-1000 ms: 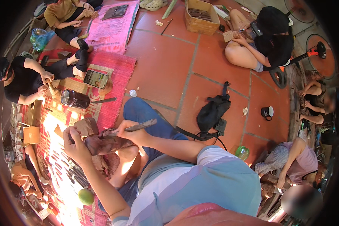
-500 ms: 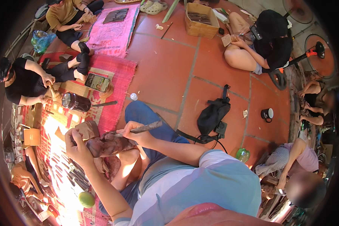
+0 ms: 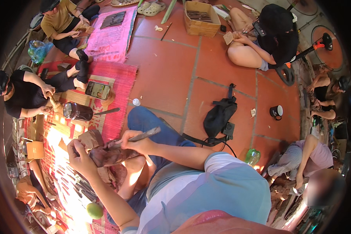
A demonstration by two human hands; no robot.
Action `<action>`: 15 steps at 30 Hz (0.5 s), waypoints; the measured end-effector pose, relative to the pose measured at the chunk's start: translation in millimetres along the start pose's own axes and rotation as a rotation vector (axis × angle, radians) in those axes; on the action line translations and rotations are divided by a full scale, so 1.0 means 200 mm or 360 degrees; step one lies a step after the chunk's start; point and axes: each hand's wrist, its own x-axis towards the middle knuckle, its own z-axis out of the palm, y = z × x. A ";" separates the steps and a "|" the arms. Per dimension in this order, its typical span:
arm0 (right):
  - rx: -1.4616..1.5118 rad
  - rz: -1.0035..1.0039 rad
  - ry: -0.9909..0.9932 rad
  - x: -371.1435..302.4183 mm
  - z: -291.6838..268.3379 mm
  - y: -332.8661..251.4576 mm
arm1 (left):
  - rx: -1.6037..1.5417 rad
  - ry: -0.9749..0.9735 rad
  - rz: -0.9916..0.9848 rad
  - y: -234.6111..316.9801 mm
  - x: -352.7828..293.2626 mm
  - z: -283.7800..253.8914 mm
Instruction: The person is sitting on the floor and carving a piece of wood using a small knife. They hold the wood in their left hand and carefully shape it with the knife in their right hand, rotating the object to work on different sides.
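Fingers of my left hand are closed around the left end of a dark reddish-brown wood carving, which rests low over my bent legs. My right hand grips a chisel-like carving tool as one holds a pen, its shaft sticking out to the right. The tool's working end lies at the carving's upper side; its exact shape cannot be made out. Just beyond the carving stands a brown wooden block. Several slim carving tools lie on the mat left of my legs, near a green round fruit.
A red patterned mat carries a dark jar and a phone. On the tiled floor lie a black bag, a mug and a green bottle. A cardboard box stands far off. Several people sit around.
My right hand and the tool have shifted slightly left along the carving, and the tool's shaft has swung a little. My left hand keeps its hold. The whole view has shifted slightly.
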 end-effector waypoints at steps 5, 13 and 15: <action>0.0323 -0.0069 0.0195 -0.01 -0.07 0.02 | -0.0003 -0.0052 -0.0087 0.01 0.00 -0.01; 0.0392 -0.0007 0.0210 -0.04 -0.09 0.02 | -0.0038 -0.0063 0.0021 0.02 0.00 0.01; 0.0270 0.0017 0.0218 -0.02 -0.11 0.02 | 0.0002 -0.0035 -0.0021 0.04 -0.01 0.01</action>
